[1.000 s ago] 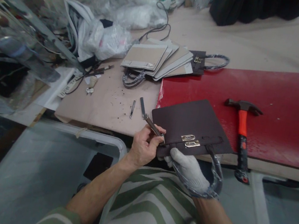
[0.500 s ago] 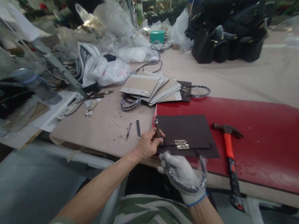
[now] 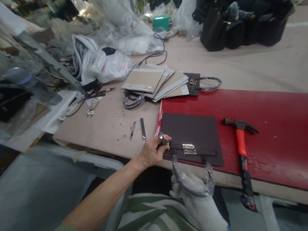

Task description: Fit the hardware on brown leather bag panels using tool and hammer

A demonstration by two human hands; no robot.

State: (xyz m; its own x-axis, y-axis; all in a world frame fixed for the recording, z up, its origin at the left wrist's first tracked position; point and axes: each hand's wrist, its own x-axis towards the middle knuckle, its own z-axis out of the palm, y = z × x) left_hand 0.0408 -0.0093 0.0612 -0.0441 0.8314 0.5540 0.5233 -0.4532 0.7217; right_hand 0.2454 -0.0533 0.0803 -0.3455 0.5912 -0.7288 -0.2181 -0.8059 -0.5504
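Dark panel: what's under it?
The red board shows past the dark panel's top and right edges. Directly beneath, the surface is covered; anything in between can't be seen.

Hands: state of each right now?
Left bare hand: closed, holding a shiny, rod-shaped metal tool.
Right white-gloved hand: at the dark, plastic-wrapped, looped handle; cannot tell whether it's gripping.

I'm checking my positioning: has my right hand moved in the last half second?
Yes: your right hand has moved back toward your body, away from the red board.
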